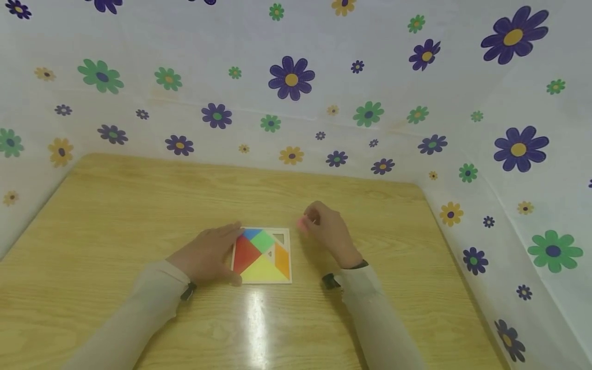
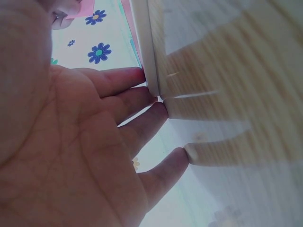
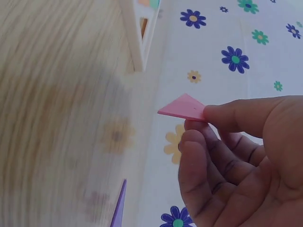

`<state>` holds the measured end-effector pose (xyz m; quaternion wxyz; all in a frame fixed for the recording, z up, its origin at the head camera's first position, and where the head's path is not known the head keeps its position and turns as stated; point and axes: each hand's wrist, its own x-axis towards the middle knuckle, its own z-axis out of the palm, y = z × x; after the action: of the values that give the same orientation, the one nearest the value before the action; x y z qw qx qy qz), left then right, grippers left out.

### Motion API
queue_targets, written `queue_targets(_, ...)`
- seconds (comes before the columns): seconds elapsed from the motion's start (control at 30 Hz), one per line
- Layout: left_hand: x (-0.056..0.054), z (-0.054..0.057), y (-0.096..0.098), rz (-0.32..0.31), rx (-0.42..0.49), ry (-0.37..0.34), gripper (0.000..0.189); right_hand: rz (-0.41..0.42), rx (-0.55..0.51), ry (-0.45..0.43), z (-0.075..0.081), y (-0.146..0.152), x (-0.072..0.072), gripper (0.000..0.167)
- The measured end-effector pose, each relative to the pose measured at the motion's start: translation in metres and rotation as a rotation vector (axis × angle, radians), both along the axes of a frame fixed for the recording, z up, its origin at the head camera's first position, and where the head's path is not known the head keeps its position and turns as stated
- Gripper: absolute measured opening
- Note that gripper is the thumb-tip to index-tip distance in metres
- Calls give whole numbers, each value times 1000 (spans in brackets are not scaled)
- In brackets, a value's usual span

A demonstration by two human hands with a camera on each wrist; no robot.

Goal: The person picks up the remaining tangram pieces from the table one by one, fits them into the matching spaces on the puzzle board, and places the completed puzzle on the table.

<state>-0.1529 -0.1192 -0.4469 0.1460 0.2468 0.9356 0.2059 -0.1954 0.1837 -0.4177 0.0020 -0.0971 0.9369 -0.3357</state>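
A square tangram tray [image 1: 265, 282] with a pale frame lies flat on the table. Red [image 1: 245, 253], blue [image 1: 251, 234], green [image 1: 262, 242], yellow [image 1: 261, 271] and orange [image 1: 281, 261] pieces fill most of it; two triangular gaps show bare, at the upper right and near the middle. My left hand [image 1: 208, 253] rests at the tray's left side, extended fingertips touching its edge and thumb by the near corner. To the right of the tray, my right hand [image 1: 329, 231] pinches a pink triangle piece [image 3: 183, 107] between thumb and fingers, above the table.
A purple piece [image 3: 119, 208] lies on the table, partly seen in the right wrist view. The wooden table [image 1: 152, 200] meets a white cloth [image 1: 324, 31] with printed flowers at the back and sides. Dark straps [image 1: 188, 291] circle both wrists.
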Motion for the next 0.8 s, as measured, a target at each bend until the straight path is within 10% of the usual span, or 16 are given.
queue_targets(0.8, -3, -1, -2, -13, 10, -3, 113, 257, -170, -262, -16, -42, 8, 7)
